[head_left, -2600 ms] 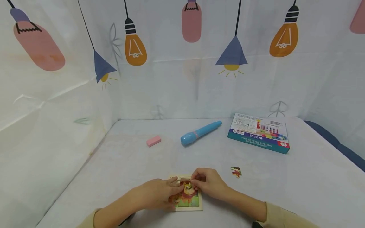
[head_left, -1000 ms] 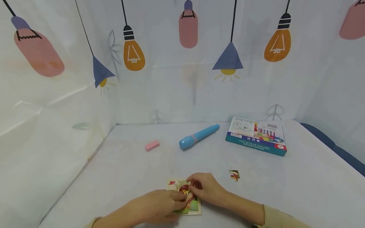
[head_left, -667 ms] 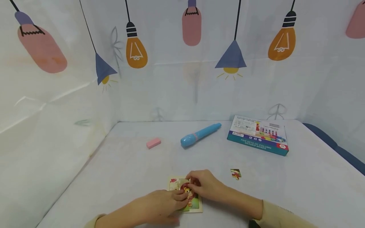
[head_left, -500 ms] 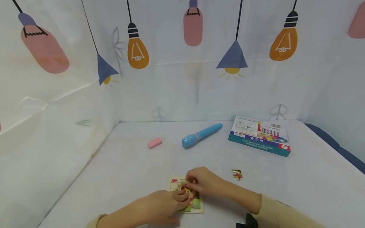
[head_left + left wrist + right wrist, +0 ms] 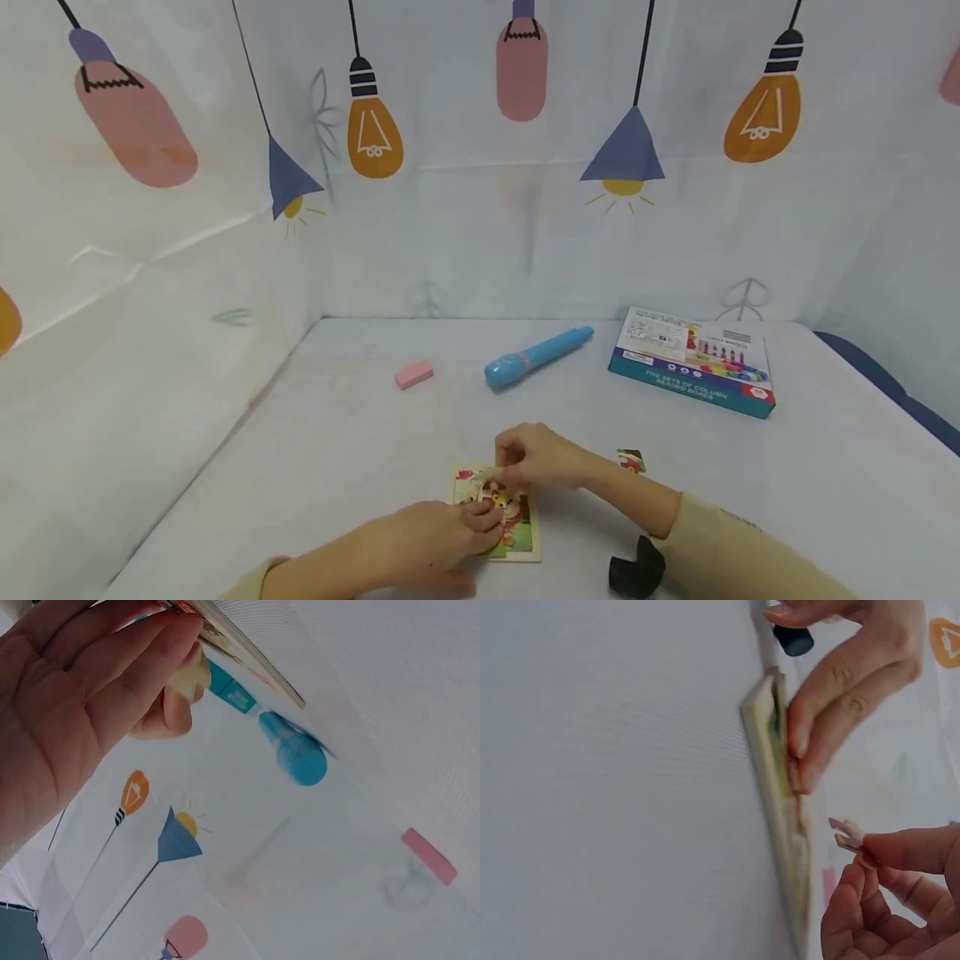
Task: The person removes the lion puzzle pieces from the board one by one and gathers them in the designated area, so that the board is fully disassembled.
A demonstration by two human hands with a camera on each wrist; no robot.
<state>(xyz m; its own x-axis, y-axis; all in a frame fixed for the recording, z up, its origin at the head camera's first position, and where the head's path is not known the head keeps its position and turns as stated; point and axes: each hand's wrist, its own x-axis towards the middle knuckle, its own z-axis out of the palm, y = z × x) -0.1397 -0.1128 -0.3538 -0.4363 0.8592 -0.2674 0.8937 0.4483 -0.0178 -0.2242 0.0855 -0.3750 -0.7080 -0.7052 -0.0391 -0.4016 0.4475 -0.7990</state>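
A small framed jigsaw puzzle [image 5: 525, 555] with a cartoon bear picture lies flat at the table's front. My left hand [image 5: 427, 543] reaches in from the left, its extended fingertips pressing on the picture. Over the puzzle's top right corner, my right hand [image 5: 542, 457] pinches a small puzzle piece [image 5: 847, 840] between thumb and fingers, raised off the frame in the right wrist view. The left wrist view shows the pale side of this piece [image 5: 187, 677] beyond the left fingers. Another puzzle piece [image 5: 631, 458] lies to the right, partly hidden by the right forearm.
Behind the puzzle lie a pink eraser-like block [image 5: 414, 375], a blue torch-shaped object [image 5: 538, 357] and a teal and white box [image 5: 692, 362]. A black wrist-worn device [image 5: 637, 568] hangs at the right sleeve. Patterned white sheeting [image 5: 465, 242] encloses the back and left side.
My right hand has moved from the puzzle's right side up to its top corner, and its forearm now overlaps the loose piece. The left hand has slid down slightly and stays on the picture.
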